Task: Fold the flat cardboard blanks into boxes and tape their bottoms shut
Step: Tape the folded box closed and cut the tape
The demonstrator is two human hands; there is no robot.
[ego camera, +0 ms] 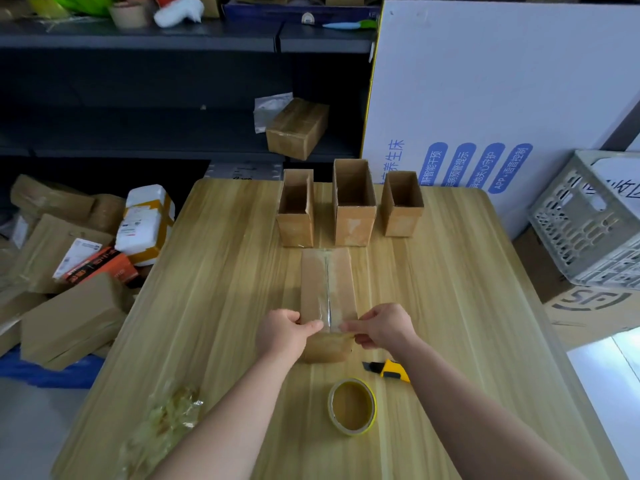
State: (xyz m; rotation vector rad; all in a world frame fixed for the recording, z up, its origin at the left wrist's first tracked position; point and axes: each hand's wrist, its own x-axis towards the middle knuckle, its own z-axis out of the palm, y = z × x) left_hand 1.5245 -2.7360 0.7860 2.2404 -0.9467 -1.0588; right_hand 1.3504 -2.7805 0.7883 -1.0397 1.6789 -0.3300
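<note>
Three open boxes (pixel 354 216) are seen in the head view, stood upright in a row just beyond the fourth box (pixel 313 282), which is laid bottom-up at the middle of the desk (pixel 225 271). Its long axis is run straight away from the person, and a clear tape strip (pixel 329 271) is laid along the centre seam on that same axis. The near end of this box is held between both hands: its near-left corner is gripped by the left hand (pixel 282 332), thumb on top and fingers curled round the side, while the strip's near end is pinched by the right hand (pixel 382 325), which lies nearer the seam. The coming move is judged to be a fold of that end down over the near face. A tape roll (pixel 352 406) and a yellow knife (pixel 389 370) are left just nearer than the box, and a crumpled wad of tape (pixel 166 417) nearer and to its left. The near face is largely hidden by the hands, so it cannot be told whether the strip is stuck there; the far end's tape is hard to make out.
</note>
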